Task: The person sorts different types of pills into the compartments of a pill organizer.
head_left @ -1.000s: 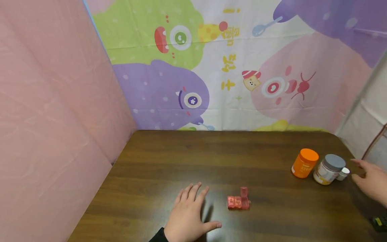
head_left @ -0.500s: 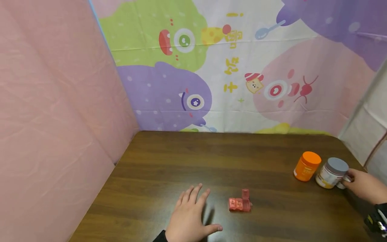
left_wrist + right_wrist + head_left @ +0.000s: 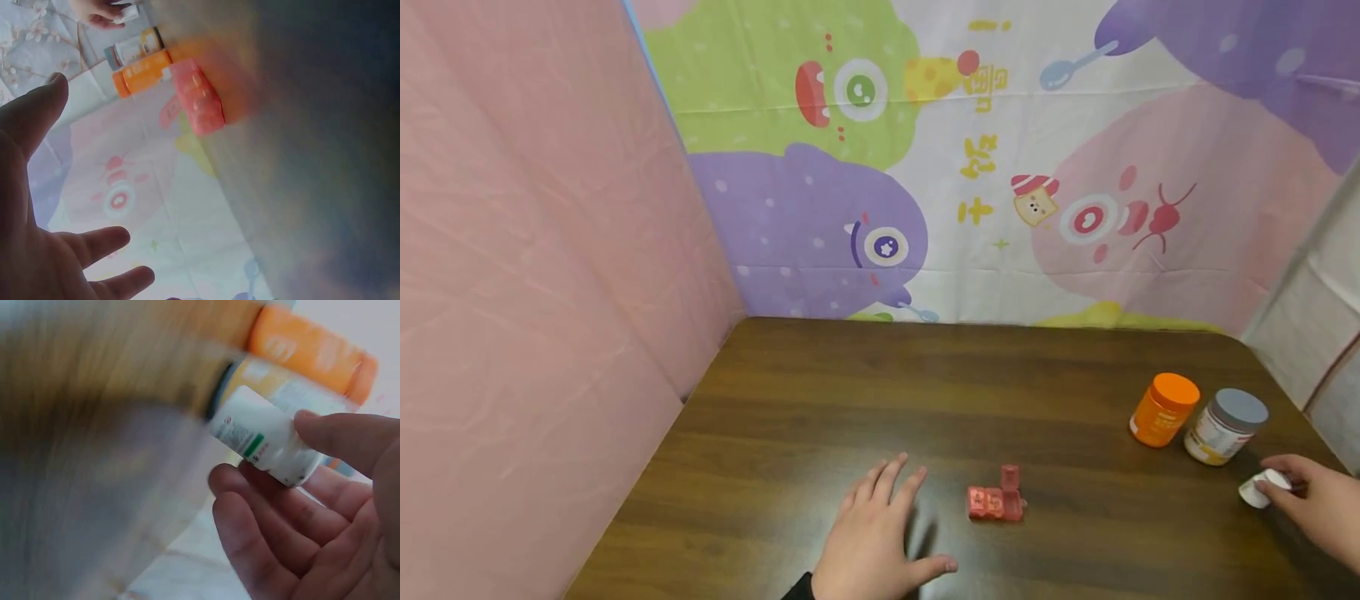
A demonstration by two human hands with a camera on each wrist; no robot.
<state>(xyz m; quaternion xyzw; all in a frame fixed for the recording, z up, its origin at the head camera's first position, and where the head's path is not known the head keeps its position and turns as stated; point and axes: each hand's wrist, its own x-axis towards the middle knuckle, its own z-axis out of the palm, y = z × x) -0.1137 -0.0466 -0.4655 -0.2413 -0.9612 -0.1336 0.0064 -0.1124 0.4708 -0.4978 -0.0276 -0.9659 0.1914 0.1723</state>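
At the table's right side my right hand [image 3: 1322, 504] pinches a small white bottle [image 3: 1265, 488] between thumb and fingers. The right wrist view shows printed text and a green band on this bottle [image 3: 265, 437], tilted in the grip. My left hand [image 3: 872, 533] has its fingers spread and holds nothing. Right of it lies a small red pill organizer [image 3: 995, 502], one lid standing up at its right end. In the left wrist view the pill organizer [image 3: 199, 97] appears beyond my thumb.
An orange jar [image 3: 1163, 410] and a white jar with a grey lid [image 3: 1225, 427] stand side by side behind the right hand. A pink curtain [image 3: 550, 292] hangs along the left, and a printed cloth [image 3: 970, 283] hangs behind the wooden table [image 3: 925, 383].
My right hand has reached the white bottle beside the grey-lidded jar, gripped it and drawn it toward me. My left hand has stayed nearly in place.
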